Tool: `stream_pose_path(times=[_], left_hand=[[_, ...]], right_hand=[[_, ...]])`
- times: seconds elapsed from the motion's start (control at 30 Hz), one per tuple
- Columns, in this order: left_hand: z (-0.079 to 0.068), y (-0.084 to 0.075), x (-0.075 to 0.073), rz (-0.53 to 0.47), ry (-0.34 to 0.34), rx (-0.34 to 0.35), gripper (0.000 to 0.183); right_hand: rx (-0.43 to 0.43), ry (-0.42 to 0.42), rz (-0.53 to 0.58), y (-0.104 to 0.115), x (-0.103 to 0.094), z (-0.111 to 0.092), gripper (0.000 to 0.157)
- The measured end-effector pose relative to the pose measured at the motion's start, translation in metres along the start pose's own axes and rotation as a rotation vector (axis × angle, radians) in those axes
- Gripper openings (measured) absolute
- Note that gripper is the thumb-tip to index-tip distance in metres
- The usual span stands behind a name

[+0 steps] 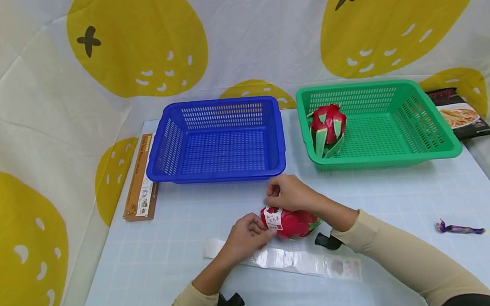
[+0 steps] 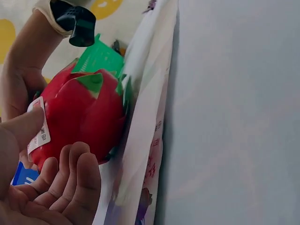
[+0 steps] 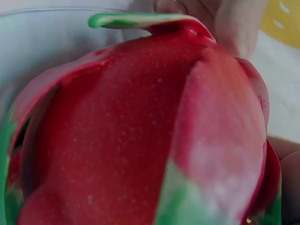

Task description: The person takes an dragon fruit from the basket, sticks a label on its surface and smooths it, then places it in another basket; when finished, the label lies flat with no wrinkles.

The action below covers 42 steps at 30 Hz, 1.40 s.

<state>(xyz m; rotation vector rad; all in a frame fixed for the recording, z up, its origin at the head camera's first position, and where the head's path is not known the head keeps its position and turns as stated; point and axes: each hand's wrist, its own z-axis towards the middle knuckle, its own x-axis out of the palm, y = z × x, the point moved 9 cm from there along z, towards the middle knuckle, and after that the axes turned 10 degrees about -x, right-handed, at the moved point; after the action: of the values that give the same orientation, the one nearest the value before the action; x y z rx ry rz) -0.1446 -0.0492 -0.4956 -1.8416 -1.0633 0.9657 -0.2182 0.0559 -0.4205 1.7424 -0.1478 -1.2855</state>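
Observation:
A red dragon fruit [image 1: 296, 223] with green-tipped scales lies on its side at the table's middle, a white printed label [image 1: 273, 219] across its left end. My left hand [image 1: 247, 235] holds that end from the near side. Its thumb [image 2: 28, 124] presses on the label, and the other fingers curl loosely by the fruit. From the far side my right hand [image 1: 291, 193] grips the fruit near the label's upper edge with bent fingers; its fingertips are partly hidden. Under the fruit and left hand lies a glossy label strip [image 1: 303, 261]. The fruit fills most of the right wrist view.
A blue basket [image 1: 217, 176] stands behind. To its right, a green basket [image 1: 384, 159] contains another dragon fruit [image 1: 327, 127]. A brown box [image 1: 140, 179] lies at left, a black food packet [image 1: 462, 115] at back right, and a purple-wrapped candy [image 1: 460, 228] at right.

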Motion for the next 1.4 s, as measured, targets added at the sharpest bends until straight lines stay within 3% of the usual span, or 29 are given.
stream_pose_path(times=[0.17, 0.23, 0.37, 0.47, 0.57, 0.67, 0.8, 0.93, 1.03, 1.17, 1.3, 1.4], left_hand=[[0.002, -0.001, -0.001, 0.026, -0.013, 0.033, 0.034], [0.001, -0.003, -0.002, 0.022, -0.015, 0.041, 0.034], [0.001, -0.004, -0.001, 0.025, -0.003, 0.052, 0.031], [0.000, -0.004, -0.004, 0.055, 0.003, 0.050, 0.027], [-0.003, -0.006, -0.011, 0.062, -0.005, 0.046, 0.025], [-0.006, -0.016, -0.019, -0.007, -0.005, 0.048, 0.026], [-0.006, -0.041, -0.021, -0.113, -0.014, 0.068, 0.033], [0.005, -0.070, -0.015, -0.117, -0.059, 0.160, 0.032], [0.012, -0.100, -0.004, -0.052, -0.077, 0.244, 0.029], [0.028, -0.129, 0.016, 0.047, -0.060, 0.282, 0.032], [0.051, -0.137, 0.045, 0.088, 0.017, 0.236, 0.040], [0.069, -0.136, 0.063, 0.040, 0.045, 0.168, 0.051]], right_hand=[[0.001, 0.007, -0.017, 0.000, 0.001, 0.001, 0.008], [-0.036, -0.004, -0.023, 0.001, 0.000, 0.001, 0.002], [-0.124, 0.012, 0.054, 0.000, -0.008, -0.009, 0.012], [-0.179, 0.095, 0.104, -0.005, -0.013, -0.026, 0.046], [-0.204, 0.214, 0.052, -0.014, -0.009, -0.047, 0.085], [-0.202, 0.280, -0.017, -0.024, 0.003, -0.059, 0.102], [-0.265, 0.197, -0.062, -0.029, 0.009, -0.066, 0.100], [-0.306, 0.119, -0.127, -0.025, -0.004, -0.082, 0.094], [-0.299, 0.118, -0.081, -0.017, -0.027, -0.101, 0.092], [-0.274, 0.054, 0.059, -0.002, -0.085, -0.125, 0.091], [-0.222, -0.217, 0.087, 0.003, -0.164, -0.139, 0.093], [-0.073, -0.494, 0.163, -0.011, -0.220, -0.141, 0.089]])
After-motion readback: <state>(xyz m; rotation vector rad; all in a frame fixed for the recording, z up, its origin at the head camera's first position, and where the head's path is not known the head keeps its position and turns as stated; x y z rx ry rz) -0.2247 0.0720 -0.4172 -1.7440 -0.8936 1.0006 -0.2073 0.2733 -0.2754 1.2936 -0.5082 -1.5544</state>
